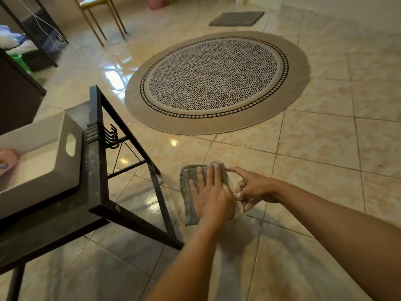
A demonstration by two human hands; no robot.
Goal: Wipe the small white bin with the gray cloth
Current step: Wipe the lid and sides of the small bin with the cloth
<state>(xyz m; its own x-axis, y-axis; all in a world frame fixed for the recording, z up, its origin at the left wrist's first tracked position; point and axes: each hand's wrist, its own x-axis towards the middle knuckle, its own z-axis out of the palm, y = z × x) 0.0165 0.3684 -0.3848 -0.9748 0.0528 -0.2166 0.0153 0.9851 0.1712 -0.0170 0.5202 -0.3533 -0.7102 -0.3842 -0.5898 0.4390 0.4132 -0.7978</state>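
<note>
Head view: gray cloth (188, 193) under left hand (211, 195), right hand (252, 189) pinching its edge

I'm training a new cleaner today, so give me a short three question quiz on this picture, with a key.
1. True or false: the gray cloth is touching the white bin.
2. Which hand lies flat on the cloth? A) left B) right
3. Fill in: the bin sits on a black ____.

Key
1. False: both hands hold the cloth in the air, apart from the bin.
2. A: the left hand lies flat on it; the right hand pinches its edge.
3. Table.
</note>
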